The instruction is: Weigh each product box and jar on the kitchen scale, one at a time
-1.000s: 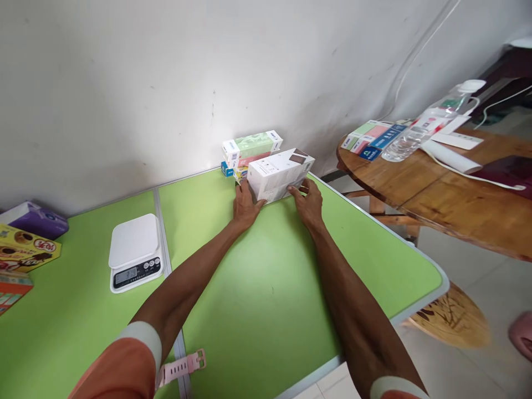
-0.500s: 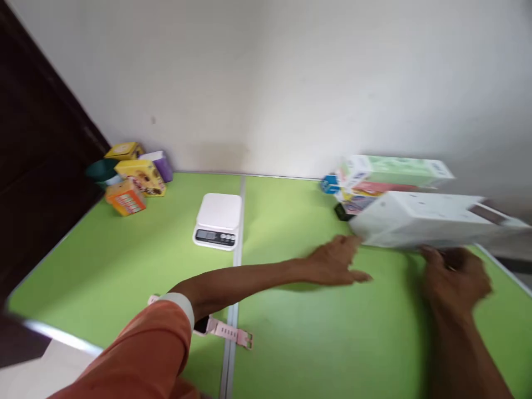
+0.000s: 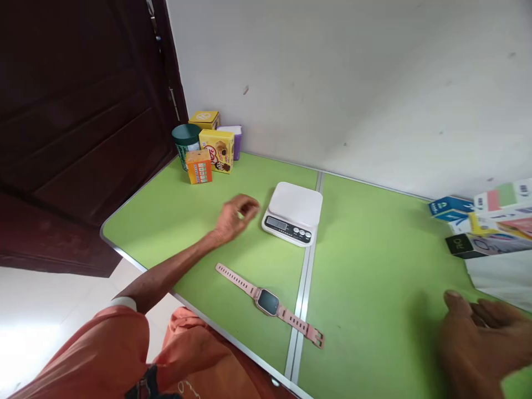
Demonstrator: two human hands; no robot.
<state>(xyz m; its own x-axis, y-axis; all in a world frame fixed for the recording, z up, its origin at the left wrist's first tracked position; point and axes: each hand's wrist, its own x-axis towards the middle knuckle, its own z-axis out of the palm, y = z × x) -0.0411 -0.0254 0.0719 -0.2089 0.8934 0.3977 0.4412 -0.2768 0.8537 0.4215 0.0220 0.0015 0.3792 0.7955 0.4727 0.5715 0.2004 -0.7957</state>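
Observation:
My left hand (image 3: 235, 217) hovers over the green table (image 3: 374, 266), just left of a white kitchen scale (image 3: 293, 213). Its fingers are loosely curled and hold nothing. A pink smartwatch (image 3: 268, 302) lies flat with its strap stretched out, nearer to me than the scale. My right hand (image 3: 486, 338) is low at the bottom right, a little blurred, with fingers stretched toward a white box (image 3: 505, 277). It is not gripping the box.
A stack of small coloured boxes (image 3: 490, 219) sits against the wall at the right edge. At the far left corner stand an orange box (image 3: 198, 166), a yellow snack box (image 3: 216, 149) and a green can (image 3: 185, 141). A dark wooden door (image 3: 83, 111) is on the left.
The view has swung left. Both hands let go of the white box. My left hand moved left across the table to beside the scale; my right hand drew back from the box.

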